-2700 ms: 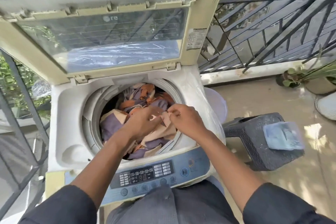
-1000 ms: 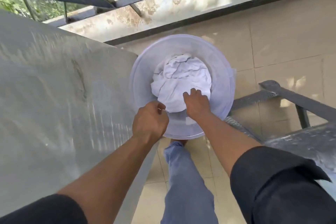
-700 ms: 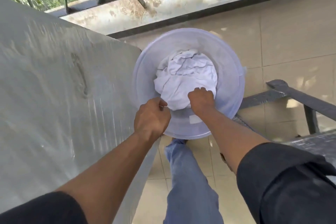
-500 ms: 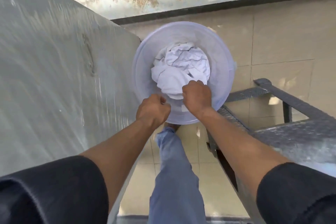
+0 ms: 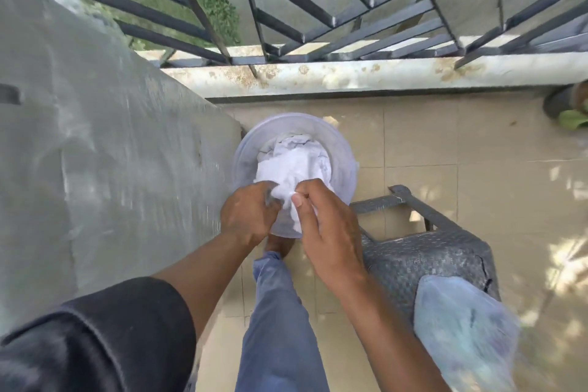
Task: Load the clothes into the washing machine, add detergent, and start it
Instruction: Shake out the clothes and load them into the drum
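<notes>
Both hands on the laundry here: the left hand (image 5: 251,216) has its fingers curled into the white cloth (image 5: 294,165), and the right hand (image 5: 324,219) pinches the same bunch between thumb and fingers, the thumbnail showing. The cloth lifts in a crumpled peak above the pale round tub (image 5: 345,165) on the tiled floor (image 5: 445,143). The washing machine's side (image 5: 95,153) stands just left of the tub; a dark stool (image 5: 439,258) with a plastic bag (image 5: 461,334) sits right.
</notes>
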